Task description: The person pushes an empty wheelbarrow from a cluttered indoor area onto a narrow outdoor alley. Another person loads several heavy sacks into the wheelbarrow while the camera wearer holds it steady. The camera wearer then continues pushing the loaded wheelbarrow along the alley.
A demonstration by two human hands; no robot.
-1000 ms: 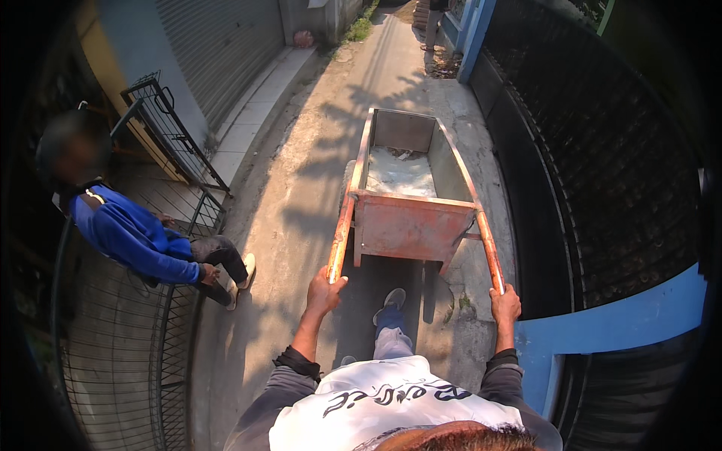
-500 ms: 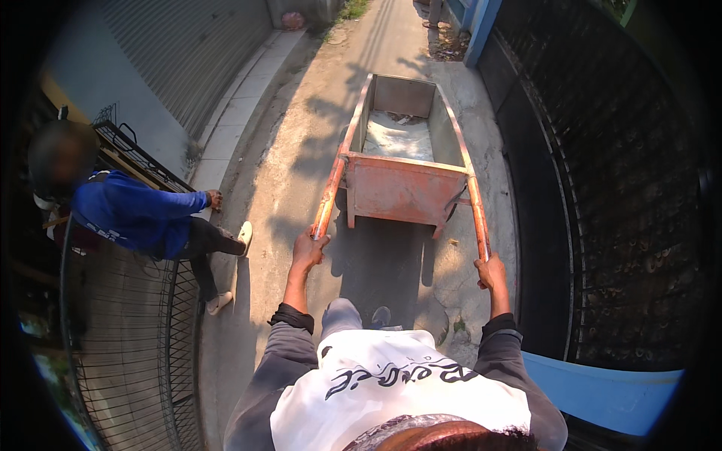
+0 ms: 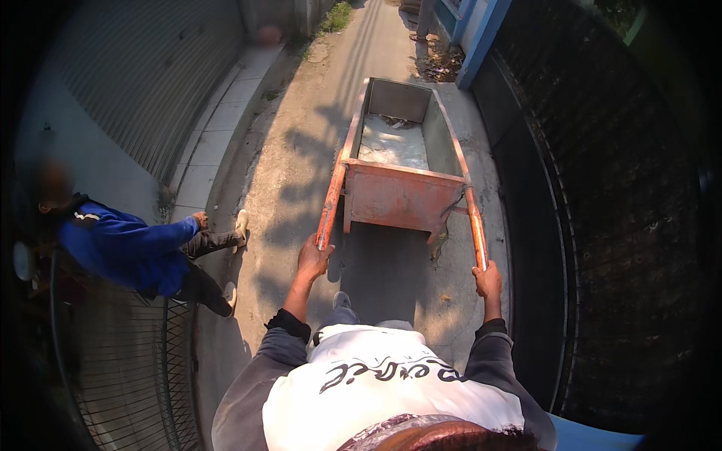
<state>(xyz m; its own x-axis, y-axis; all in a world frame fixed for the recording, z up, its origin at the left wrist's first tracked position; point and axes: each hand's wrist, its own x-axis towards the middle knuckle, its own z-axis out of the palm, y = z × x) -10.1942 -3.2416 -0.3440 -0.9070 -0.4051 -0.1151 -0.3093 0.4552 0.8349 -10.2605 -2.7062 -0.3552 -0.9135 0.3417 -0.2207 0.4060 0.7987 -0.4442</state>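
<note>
Ahead of me stands a handcart (image 3: pixel 402 197) with a faded red, box-shaped body and two long orange-red handles. Around the end of the left handle (image 3: pixel 331 204) my left hand (image 3: pixel 313 258) is closed. My right hand (image 3: pixel 488 281) grips the end of the right handle (image 3: pixel 476 225). Both arms reach forward, with dark sleeves at the wrists. Inside the open box, a pale, dusty floor (image 3: pixel 392 144) shows, with some dark debris at its far end. The cart's wheels are hidden from view.
A person in a blue jacket (image 3: pixel 135 244) walks at the left, beside a wire-mesh fence (image 3: pixel 128 376) and a grey roller shutter (image 3: pixel 150 75). A tall black gate (image 3: pixel 602 188) lines the right. The concrete lane (image 3: pixel 331 56) runs on ahead, with litter (image 3: pixel 440 60) by a blue post.
The cart and I have moved forward along the lane, both hands still on the handles. The person in blue has stepped along too, and the gate and shutter have shifted backward.
</note>
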